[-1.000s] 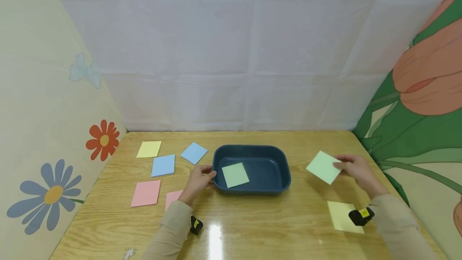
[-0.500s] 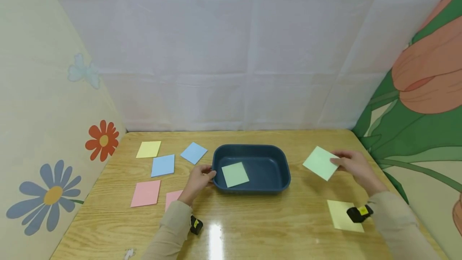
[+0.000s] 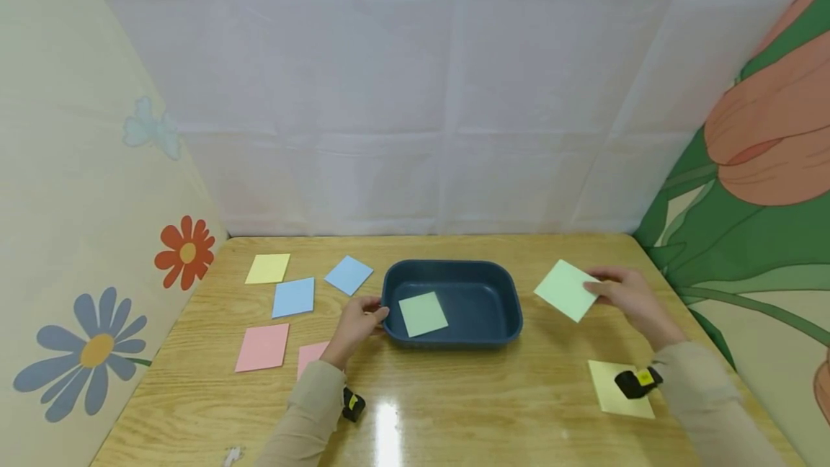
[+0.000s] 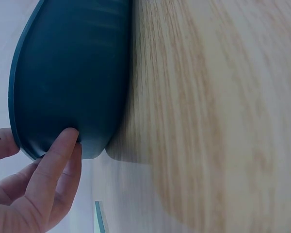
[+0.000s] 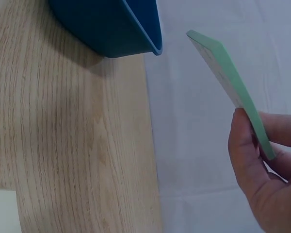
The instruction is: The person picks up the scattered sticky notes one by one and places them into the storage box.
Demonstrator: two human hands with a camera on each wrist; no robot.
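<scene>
A dark blue rectangular bin (image 3: 480, 341) stands on the wooden table, with one green sticky note pad (image 3: 423, 314) lying at the left of its floor. My left hand (image 3: 353, 330) grips the bin's left rim; in the left wrist view the thumb is at the rim and the fingers (image 4: 56, 170) lie against the outer wall. My right hand (image 3: 632, 301) pinches a second green sticky note pad (image 3: 566, 290) by its right corner, held above the table to the right of the bin. The right wrist view shows this pad (image 5: 237, 85) edge-on between thumb and fingers, apart from the bin.
Left of the bin lie a yellow pad (image 3: 268, 269), two blue pads (image 3: 293, 298) and two pink pads (image 3: 262, 347), one partly behind the left forearm. Another yellow pad (image 3: 612, 388) lies below the right wrist. A white cloth (image 3: 415, 92) hangs behind the table.
My right hand has moved slightly left and up toward the bin with the green sticky note pad. The left hand and the bin have stayed in place.
</scene>
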